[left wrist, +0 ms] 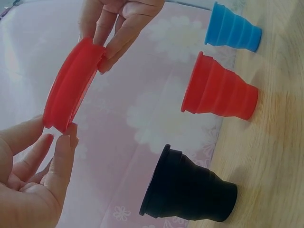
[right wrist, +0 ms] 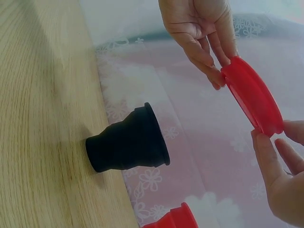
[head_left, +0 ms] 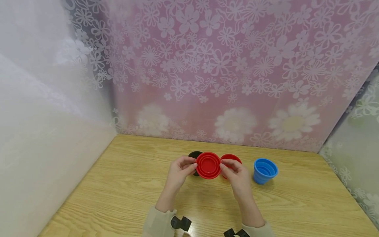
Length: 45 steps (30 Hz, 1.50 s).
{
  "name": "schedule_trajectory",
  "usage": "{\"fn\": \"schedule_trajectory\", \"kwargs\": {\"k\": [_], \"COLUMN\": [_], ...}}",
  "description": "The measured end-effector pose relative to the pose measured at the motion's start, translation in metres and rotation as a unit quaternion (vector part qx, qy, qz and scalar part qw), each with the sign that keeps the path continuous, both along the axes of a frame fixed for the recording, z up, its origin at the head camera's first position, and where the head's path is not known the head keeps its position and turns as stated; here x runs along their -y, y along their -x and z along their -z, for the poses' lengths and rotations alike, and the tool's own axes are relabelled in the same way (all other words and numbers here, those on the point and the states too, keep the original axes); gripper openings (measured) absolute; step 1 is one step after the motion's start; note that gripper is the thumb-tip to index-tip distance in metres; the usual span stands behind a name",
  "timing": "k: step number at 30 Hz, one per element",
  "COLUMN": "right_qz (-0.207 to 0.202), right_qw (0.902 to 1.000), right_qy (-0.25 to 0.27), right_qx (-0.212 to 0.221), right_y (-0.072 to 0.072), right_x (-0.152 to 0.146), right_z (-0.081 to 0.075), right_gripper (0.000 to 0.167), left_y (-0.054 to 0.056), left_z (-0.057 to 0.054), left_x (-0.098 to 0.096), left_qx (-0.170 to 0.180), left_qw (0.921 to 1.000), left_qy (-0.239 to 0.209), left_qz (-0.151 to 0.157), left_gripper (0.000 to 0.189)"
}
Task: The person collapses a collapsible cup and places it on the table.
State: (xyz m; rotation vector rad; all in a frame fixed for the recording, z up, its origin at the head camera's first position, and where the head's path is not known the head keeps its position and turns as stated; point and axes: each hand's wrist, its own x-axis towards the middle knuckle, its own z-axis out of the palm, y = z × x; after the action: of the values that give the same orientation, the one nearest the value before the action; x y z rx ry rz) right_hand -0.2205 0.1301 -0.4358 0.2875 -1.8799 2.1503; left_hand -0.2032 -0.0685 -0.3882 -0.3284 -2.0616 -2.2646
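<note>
A red collapsible cup point(head_left: 208, 165), folded flat into a ringed disc, is held up above the table between both hands. My left hand point(head_left: 178, 172) pinches its left rim between thumb and fingers, while my right hand point(head_left: 236, 175) pinches the right rim. Both wrist views show the folded cup point(left wrist: 73, 85) edge-on and well clear of the wood. Behind it, a black collapsible cup point(right wrist: 128, 140) stands extended and upright, partly hidden by the left hand in the head view. A second red cup point(left wrist: 221, 88), also extended, stands behind my right hand.
To the right of the hands, an extended blue collapsible cup point(head_left: 264, 171) stands on the wooden table point(head_left: 133, 184). A pink flowered curtain point(head_left: 207, 82) hangs along the table's back edge, with pale sheeting point(head_left: 44, 115) on the left side.
</note>
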Motion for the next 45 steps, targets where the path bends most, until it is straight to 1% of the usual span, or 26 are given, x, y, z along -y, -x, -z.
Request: {"fn": "schedule_trajectory", "kwargs": {"k": [3,4,6,9,15,17,22,26,31,37,41,44,45], "right_qz": [0.008,0.014,0.017,0.018,0.019,0.017,0.021,0.017,0.010,0.020,0.020,0.004,-0.003], "right_qw": [0.9993,0.9983,0.9961,0.9934,0.9923,0.9920,0.9900,0.9898,0.9908,0.9886,0.9884,0.9893,0.9895], "right_qy": [-0.023,-0.034,-0.051,-0.062,-0.067,-0.066,-0.083,-0.086,-0.082,-0.092,-0.091,-0.082,-0.079], "right_qx": [0.028,0.045,0.071,0.094,0.103,0.106,0.112,0.113,0.107,0.117,0.120,0.121,0.122], "right_y": [-0.012,-0.015,-0.018,-0.018,-0.016,-0.015,-0.016,-0.016,-0.012,-0.010,-0.007,-0.004,-0.003], "right_x": [0.006,0.007,0.009,0.009,0.009,0.009,0.006,0.005,0.006,0.007,0.009,0.012,0.013], "right_z": [-0.021,-0.027,-0.033,-0.037,-0.035,-0.034,-0.031,-0.031,-0.029,-0.030,-0.030,-0.028,-0.027], "right_gripper": [0.039,0.039,0.036,0.033,0.029,0.028,0.028,0.028,0.028,0.028,0.027,0.028,0.028], "left_y": [0.000,0.001,0.001,0.002,0.004,0.004,0.003,0.004,0.007,0.009,0.018,0.026,0.025], "left_z": [0.000,0.000,0.001,0.002,0.003,0.004,0.004,0.006,0.007,0.006,0.019,0.030,0.030], "left_x": [0.000,0.000,0.000,0.000,-0.001,-0.001,-0.004,-0.005,-0.003,-0.002,0.000,0.005,0.007], "left_qx": [-0.007,-0.009,-0.012,-0.015,-0.010,-0.007,0.006,0.014,0.018,0.019,0.021,0.023,0.023], "left_qw": [0.9999,0.9998,0.9996,0.9995,0.9991,0.9991,0.9989,0.9985,0.9982,0.9986,0.9987,0.9987,0.9986], "left_qy": [0.013,0.017,0.023,0.028,0.039,0.040,0.046,0.053,0.057,0.050,0.046,0.044,0.046], "left_qz": [-0.004,-0.005,-0.005,0.000,0.012,0.011,0.010,0.003,-0.003,-0.003,-0.002,-0.004,-0.005], "left_gripper": [0.022,0.022,0.022,0.023,0.024,0.025,0.025,0.024,0.024,0.025,0.027,0.028,0.028]}}
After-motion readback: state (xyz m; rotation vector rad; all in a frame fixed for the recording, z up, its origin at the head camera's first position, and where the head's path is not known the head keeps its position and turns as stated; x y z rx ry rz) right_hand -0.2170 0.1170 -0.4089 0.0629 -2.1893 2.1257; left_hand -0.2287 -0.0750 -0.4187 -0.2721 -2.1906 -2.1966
